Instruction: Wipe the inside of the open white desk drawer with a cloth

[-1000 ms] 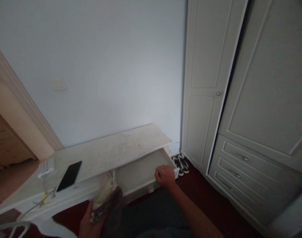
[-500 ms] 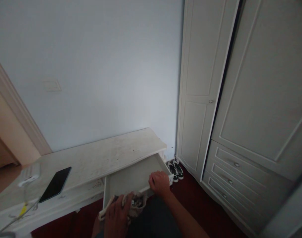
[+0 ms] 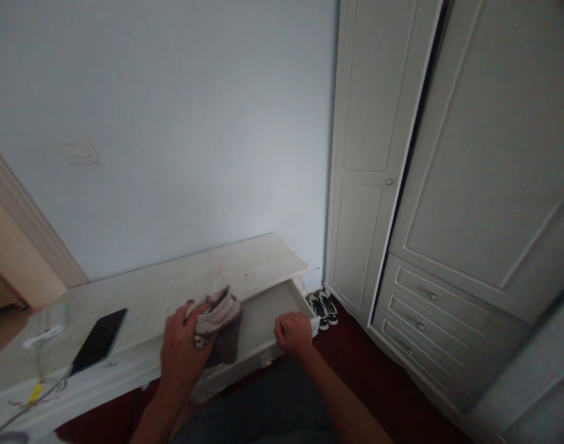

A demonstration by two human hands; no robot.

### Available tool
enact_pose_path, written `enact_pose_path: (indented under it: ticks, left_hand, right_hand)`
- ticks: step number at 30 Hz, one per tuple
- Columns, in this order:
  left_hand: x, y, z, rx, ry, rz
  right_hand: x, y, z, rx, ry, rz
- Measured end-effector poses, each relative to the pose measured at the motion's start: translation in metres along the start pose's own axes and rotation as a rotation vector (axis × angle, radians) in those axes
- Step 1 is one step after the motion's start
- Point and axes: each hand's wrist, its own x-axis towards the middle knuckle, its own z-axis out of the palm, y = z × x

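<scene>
My left hand [image 3: 182, 345] grips a bunched cloth [image 3: 224, 324] in beige and dark greyish brown, with a patterned patch near the fingers. It holds the cloth up over the left part of an open drawer [image 3: 270, 313], whose grey inside shows beside it. My right hand [image 3: 294, 332] is closed over the drawer's front edge near its right corner. A round knob [image 3: 266, 361] sticks out of the drawer front below and left of that hand. The cloth hides the drawer's left end.
A long white cabinet [image 3: 208, 259] stands against the wall. On it lie a black phone [image 3: 99, 340] and a white box-like device [image 3: 45, 324] with a cable. Black-and-white shoes [image 3: 323, 309] stand on the red floor beside a tall wardrobe [image 3: 360, 222] with drawers.
My left hand has raised the cloth from in front of the drawer to above its left part. My right hand stays on the drawer's edge. The view has shifted slightly.
</scene>
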Motion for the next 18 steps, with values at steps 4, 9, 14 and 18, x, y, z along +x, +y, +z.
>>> enact_pose_path:
  ticks: [4,9,14,18]
  left_hand:
    - [-0.036,0.021,0.043,-0.045,-0.515,-0.034]
    - [-0.038,0.029,0.04,-0.086,-0.65,-0.123]
    - [-0.035,0.031,0.024,-0.107,-0.7,-0.081]
    - [-0.046,0.031,0.03,0.056,-0.676,-0.009]
  right_hand:
    - [0.0,-0.001,-0.001,-0.001,-0.011,0.0]
    - [0.0,0.0,0.0,-0.028,-0.009,-0.016]
    - [0.0,0.0,-0.001,-0.023,-0.015,-0.021]
    - [0.0,0.0,-0.002,-0.018,-0.013,-0.018]
